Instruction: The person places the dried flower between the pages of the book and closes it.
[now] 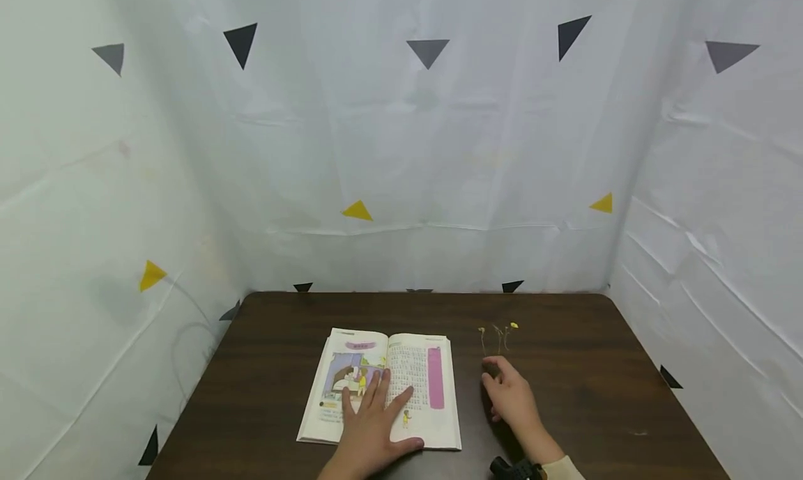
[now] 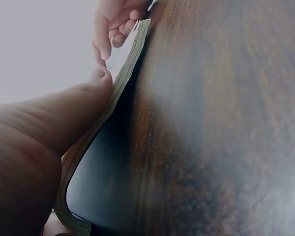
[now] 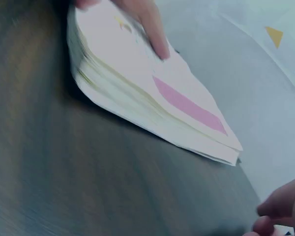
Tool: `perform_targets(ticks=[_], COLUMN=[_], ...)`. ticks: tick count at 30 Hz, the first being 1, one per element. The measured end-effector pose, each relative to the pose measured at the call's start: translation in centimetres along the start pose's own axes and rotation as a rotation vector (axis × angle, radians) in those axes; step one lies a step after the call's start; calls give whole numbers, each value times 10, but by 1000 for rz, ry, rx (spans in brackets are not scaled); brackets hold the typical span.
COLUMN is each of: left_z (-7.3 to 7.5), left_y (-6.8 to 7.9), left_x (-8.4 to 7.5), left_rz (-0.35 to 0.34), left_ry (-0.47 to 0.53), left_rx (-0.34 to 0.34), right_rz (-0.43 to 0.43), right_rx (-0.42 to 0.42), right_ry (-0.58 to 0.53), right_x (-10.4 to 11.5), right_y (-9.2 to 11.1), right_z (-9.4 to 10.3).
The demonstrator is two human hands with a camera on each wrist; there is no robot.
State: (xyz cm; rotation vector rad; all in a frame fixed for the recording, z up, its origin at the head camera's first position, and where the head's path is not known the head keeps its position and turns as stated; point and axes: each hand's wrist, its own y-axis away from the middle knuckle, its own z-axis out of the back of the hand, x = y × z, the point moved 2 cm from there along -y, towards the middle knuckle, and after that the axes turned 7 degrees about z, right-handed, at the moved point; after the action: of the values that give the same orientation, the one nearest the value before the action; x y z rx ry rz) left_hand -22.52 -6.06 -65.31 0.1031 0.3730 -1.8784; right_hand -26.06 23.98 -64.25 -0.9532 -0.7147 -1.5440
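Observation:
An open illustrated book (image 1: pixel 417 431) lies on the dark wooden table. My left hand (image 1: pixel 370 424) rests spread across its lower middle, and its thumb (image 2: pixel 88 105) lies along the near edge in the left wrist view. To the right of the book, several small thin-stemmed flowers lie on the table; one has a yellow head (image 1: pixel 514 324). My right hand (image 1: pixel 514 396) is just below them, index fingertip at the lower end of the leftmost flower (image 1: pixel 482 338). Thumb and index look apart in the head view, with the other fingers loosely bent. No flower shows in the right wrist view.
White sheeting (image 1: pixel 426 159) with black, grey and yellow triangles encloses the table's back and sides. The dark tabletop (image 1: pixel 596 368) extends around the book. A black strap device (image 1: pixel 516 469) sits at my right wrist.

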Motion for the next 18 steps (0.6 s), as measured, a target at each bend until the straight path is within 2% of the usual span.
perform_targets(ticks=[3,10,15,18], left_z=[0,-4,-2,-2], left_y=[-2,0,-1,0], left_x=[2,3,2,1], left_rz=[-1,-8,-11,-7], left_ry=[4,3,7,3], left_rx=[3,-14,-27,-20], right_rz=[-6,31,150,197], right_rx=[36,114,66,22], right_ry=[64,174,412,464], right_x=[3,6,9,11], right_y=[-10,-14,-21,-24], right_z=[2,4,8,12])
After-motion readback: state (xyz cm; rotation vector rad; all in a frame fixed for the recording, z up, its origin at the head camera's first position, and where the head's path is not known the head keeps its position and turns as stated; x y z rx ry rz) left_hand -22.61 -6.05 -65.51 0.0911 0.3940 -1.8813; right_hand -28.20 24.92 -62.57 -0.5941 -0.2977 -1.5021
